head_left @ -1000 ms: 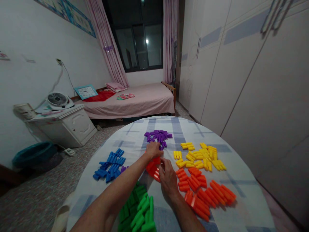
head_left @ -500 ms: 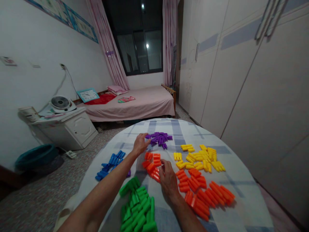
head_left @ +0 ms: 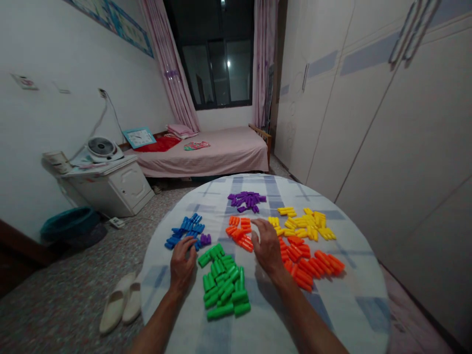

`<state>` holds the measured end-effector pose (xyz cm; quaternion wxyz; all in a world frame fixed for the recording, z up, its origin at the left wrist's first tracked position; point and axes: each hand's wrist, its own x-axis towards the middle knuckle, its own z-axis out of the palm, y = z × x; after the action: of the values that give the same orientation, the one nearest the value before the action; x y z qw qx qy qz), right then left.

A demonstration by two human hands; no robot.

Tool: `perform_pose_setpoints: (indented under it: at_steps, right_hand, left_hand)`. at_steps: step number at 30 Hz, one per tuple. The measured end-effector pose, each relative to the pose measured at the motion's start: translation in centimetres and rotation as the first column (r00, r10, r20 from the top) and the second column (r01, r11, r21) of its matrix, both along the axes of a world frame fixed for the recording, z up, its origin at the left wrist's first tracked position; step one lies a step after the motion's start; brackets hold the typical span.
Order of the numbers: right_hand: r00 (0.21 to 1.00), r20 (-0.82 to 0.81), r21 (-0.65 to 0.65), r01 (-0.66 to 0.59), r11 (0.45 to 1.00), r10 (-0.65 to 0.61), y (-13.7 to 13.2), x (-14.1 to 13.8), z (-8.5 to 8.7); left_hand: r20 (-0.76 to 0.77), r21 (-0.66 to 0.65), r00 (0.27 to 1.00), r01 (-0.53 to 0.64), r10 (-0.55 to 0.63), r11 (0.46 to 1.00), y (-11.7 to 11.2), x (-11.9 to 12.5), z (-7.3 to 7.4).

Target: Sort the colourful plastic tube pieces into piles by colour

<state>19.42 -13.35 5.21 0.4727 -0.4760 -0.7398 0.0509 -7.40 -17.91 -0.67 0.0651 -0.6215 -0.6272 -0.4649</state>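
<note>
My left hand (head_left: 183, 265) is over the near edge of the blue pieces (head_left: 188, 228), fingers curved and thumb apart, with nothing visible in them. A small purple piece (head_left: 205, 239) lies just past its fingertips. My right hand (head_left: 266, 246) is open, thumb and fingers apart, at the right side of a small orange group (head_left: 239, 232). Its back partly hides the larger pile of orange pieces (head_left: 313, 265). The pieces look like short plastic tubes, some joined side by side. Between my forearms lies a pile of green pieces (head_left: 224, 285).
Purple pieces (head_left: 246, 200) lie at the far side of the round table (head_left: 206, 339), yellow pieces (head_left: 306, 222) at the right. Beyond the table are a bed (head_left: 228, 160), a white cabinet (head_left: 129, 189) with a fan, and a wardrobe (head_left: 350, 137). Slippers (head_left: 120, 302) are on the floor at left.
My left hand has pulled back from the purple pile to the blue pieces, nearer me. My right hand stays beside the small orange group, its fingers more spread. The camera view has shifted slightly.
</note>
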Motion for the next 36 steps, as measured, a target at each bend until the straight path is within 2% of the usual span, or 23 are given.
perform_pose_setpoints:
  at_steps: [3, 5, 7, 9, 11, 12, 14, 17, 21, 25, 27, 32, 36]
  right_hand:
    - [0.994, -0.013, 0.000, 0.106, 0.994, -0.106, 0.1, 3.6, 1.5]
    - [0.983, 0.023, -0.026, 0.185, 0.982, -0.184, -0.1, 7.4, 1.5]
    - [0.942, 0.049, -0.040, 0.334, 0.942, -0.332, -0.8, 11.6, 0.5]
    - [0.874, 0.080, -0.096, 0.486, 0.869, -0.480, -1.7, 15.4, -1.0]
    - [0.825, 0.072, -0.181, 0.563, 0.806, -0.560, -2.5, 17.9, -2.6]
    - [0.824, 0.030, -0.239, 0.555, 0.797, -0.565, -2.8, 18.5, -3.3]
    - [0.838, -0.081, -0.367, 0.478, 0.798, -0.539, -3.1, 18.5, -4.3]
    - [0.883, -0.149, -0.467, 0.334, 0.819, -0.446, -3.2, 16.2, -4.6]
    - [0.948, -0.153, -0.445, 0.185, 0.876, -0.278, -3.5, 12.6, -4.4]
    - [0.976, -0.159, -0.436, 0.064, 0.898, -0.147, -3.7, 11.0, -4.3]
    - [0.972, -0.181, -0.432, 0.060, 0.900, -0.151, -3.3, 11.1, -4.2]
    - [0.939, -0.195, -0.337, 0.208, 0.918, -0.284, -1.4, 12.0, -3.7]
    - [0.976, -0.136, -0.326, 0.119, 0.938, -0.171, -0.8, 11.5, -4.2]
  left_hand:
    - [-0.053, 0.024, 0.999, 0.006, -0.004, 1.000, 0.1, 0.3, 0.2]
    - [-0.078, 0.023, 0.997, 0.014, -0.012, 1.000, 0.2, 0.4, 0.4]
    - [-0.068, 0.027, 0.998, -0.009, 0.011, 1.000, 0.3, 0.4, 0.6]
    - [-0.037, 0.028, 0.998, -0.046, 0.047, 0.999, 0.2, 0.5, 0.7]
    - [-0.004, 0.025, 0.997, -0.079, 0.079, 0.997, 0.1, 0.4, 0.8]
    - [0.012, 0.017, 0.996, -0.087, 0.087, 0.996, 0.1, 0.4, 0.8]
    - [0.052, -0.019, 0.994, -0.099, 0.100, 0.995, 0.0, 0.3, 0.7]
    - [0.182, -0.132, 0.974, -0.112, 0.135, 0.985, -0.1, 0.2, 0.5]
    - [0.349, -0.229, 0.922, -0.091, 0.169, 0.969, -0.1, -0.1, 0.5]
    - [0.350, -0.258, 0.921, -0.082, 0.172, 0.963, 0.2, -0.3, 0.6]
    - [0.327, -0.279, 0.932, -0.063, 0.156, 0.958, 0.3, -0.2, 0.7]
    - [0.280, -0.316, 0.949, -0.049, 0.142, 0.947, 0.3, 0.0, 1.1]
    - [0.263, -0.332, 0.954, -0.048, 0.141, 0.942, 0.3, 0.0, 1.1]
